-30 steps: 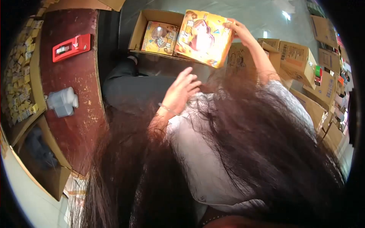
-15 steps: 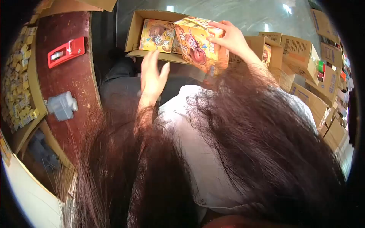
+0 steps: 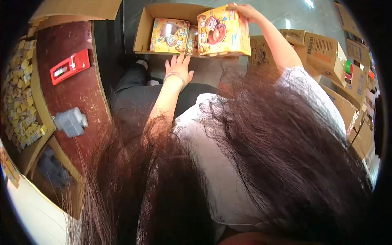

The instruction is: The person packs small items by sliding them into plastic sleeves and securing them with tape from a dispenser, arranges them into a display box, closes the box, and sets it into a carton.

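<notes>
My right hand grips the top edge of a yellow printed box, which stands tilted over the right part of an open cardboard carton. Inside the carton, on the left, lies another yellow box with a round brown picture. Part of a further printed box shows between the two. My left hand has its fingers spread at the carton's near edge, with nothing in it. Whether its fingertips touch the cardboard is not clear.
On the dark red table at the left are a red tape dispenser and clear plastic pieces. A carton of small yellow packets is beyond. Stacked cartons stand at the right. Long hair hangs across the lower view.
The yellow box in my right hand has turned and shifted about over the carton's right part. My left hand first moved left and up, then came to the carton's near edge.
</notes>
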Demonstrator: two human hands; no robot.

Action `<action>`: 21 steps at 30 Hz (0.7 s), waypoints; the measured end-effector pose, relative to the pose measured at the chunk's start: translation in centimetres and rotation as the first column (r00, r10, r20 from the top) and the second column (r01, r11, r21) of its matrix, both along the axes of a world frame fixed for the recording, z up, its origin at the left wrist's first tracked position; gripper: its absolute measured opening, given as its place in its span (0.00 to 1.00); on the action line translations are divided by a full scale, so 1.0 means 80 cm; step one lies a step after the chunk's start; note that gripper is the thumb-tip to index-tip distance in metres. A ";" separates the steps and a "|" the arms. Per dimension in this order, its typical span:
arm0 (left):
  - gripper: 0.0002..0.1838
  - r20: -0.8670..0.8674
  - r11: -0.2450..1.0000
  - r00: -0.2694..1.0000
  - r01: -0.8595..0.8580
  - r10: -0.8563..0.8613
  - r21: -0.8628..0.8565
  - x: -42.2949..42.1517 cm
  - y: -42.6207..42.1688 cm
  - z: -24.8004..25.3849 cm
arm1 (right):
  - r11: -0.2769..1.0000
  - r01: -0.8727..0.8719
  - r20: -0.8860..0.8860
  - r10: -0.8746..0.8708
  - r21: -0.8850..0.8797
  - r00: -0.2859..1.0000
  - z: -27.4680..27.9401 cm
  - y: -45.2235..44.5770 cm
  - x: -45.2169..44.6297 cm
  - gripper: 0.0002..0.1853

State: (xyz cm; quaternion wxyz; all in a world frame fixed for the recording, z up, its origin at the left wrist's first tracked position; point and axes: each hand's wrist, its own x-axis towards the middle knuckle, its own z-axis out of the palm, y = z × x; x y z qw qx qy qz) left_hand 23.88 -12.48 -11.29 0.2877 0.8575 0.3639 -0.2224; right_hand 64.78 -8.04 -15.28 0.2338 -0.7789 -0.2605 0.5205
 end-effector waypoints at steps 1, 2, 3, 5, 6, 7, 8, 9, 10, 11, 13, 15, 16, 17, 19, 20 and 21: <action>0.43 0.055 0.992 0.997 0.050 -0.057 0.112 0.000 0.000 0.007 | 1.000 -0.011 -0.111 0.013 0.011 0.994 0.010 0.008 0.005 0.31; 0.43 0.050 0.993 0.997 0.052 -0.057 0.103 0.000 0.000 0.005 | 0.987 0.162 -0.050 -0.162 -0.017 0.985 0.050 0.015 -0.024 0.17; 0.44 0.015 0.980 0.993 0.111 -0.115 0.165 0.002 0.007 -0.001 | 0.984 0.174 -0.125 -0.176 -0.022 0.976 0.044 0.019 -0.017 0.16; 0.46 -0.061 0.965 0.976 0.217 -0.211 0.148 0.008 0.025 -0.007 | 0.983 0.183 -0.193 -0.183 -0.022 0.964 0.047 0.027 -0.012 0.15; 0.46 -0.057 0.964 0.976 0.219 -0.212 0.149 0.009 0.024 -0.010 | 0.983 0.163 -0.018 -0.165 -0.080 0.986 0.056 0.027 -0.020 0.14; 0.47 -0.108 0.974 0.972 0.215 -0.206 0.076 0.011 0.021 -0.014 | 0.978 0.154 0.157 -0.132 -0.139 0.979 0.064 0.028 -0.023 0.13; 0.47 -0.162 0.978 0.965 0.208 -0.206 -0.001 0.012 0.019 -0.015 | 0.996 -0.031 -0.043 0.027 -0.081 0.999 0.012 0.014 0.006 0.29; 0.47 -0.173 0.980 0.965 0.186 -0.196 -0.071 0.015 0.019 -0.007 | 0.992 -0.070 0.106 0.081 -0.104 0.991 0.025 -0.002 -0.020 0.31; 0.47 -0.172 0.979 0.964 0.193 -0.202 -0.068 0.016 0.019 -0.013 | 0.986 -0.106 0.254 0.136 -0.128 0.957 0.039 -0.016 -0.050 0.32; 0.47 -0.197 0.977 0.961 0.174 -0.196 -0.123 0.016 0.017 -0.024 | 0.995 -0.094 0.288 0.103 -0.043 0.952 0.026 -0.030 -0.066 0.34; 0.45 -0.188 0.968 0.963 0.156 -0.194 -0.198 0.006 0.012 -0.038 | 0.974 -0.218 0.591 0.137 0.067 0.795 -0.019 -0.069 -0.100 0.40; 0.45 -0.228 0.964 0.952 0.153 -0.203 -0.219 0.007 0.011 -0.041 | 0.965 -0.151 0.671 -0.035 0.216 0.741 -0.020 -0.085 -0.135 0.37; 0.44 -0.258 0.962 0.944 0.147 -0.206 -0.229 0.009 0.011 -0.042 | 0.966 -0.071 0.646 -0.111 0.249 0.756 -0.013 -0.087 -0.144 0.35; 0.44 -0.255 0.961 0.943 0.155 -0.212 -0.227 0.011 0.011 -0.044 | 0.966 -0.065 0.648 -0.117 0.250 0.752 -0.009 -0.092 -0.152 0.35; 0.43 -0.305 0.944 0.935 0.080 -0.182 -0.320 0.014 0.011 -0.046 | 0.940 0.110 0.477 -0.261 0.322 0.839 -0.013 -0.104 -0.168 0.33; 0.43 -0.301 0.945 0.935 0.088 -0.187 -0.315 0.017 0.011 -0.050 | 0.920 0.146 0.458 -0.314 0.365 0.832 -0.023 -0.105 -0.176 0.33; 0.43 -0.332 0.936 0.924 0.070 -0.191 -0.345 0.020 0.010 -0.053 | 0.911 0.127 0.471 -0.318 0.392 0.823 -0.036 -0.107 -0.182 0.33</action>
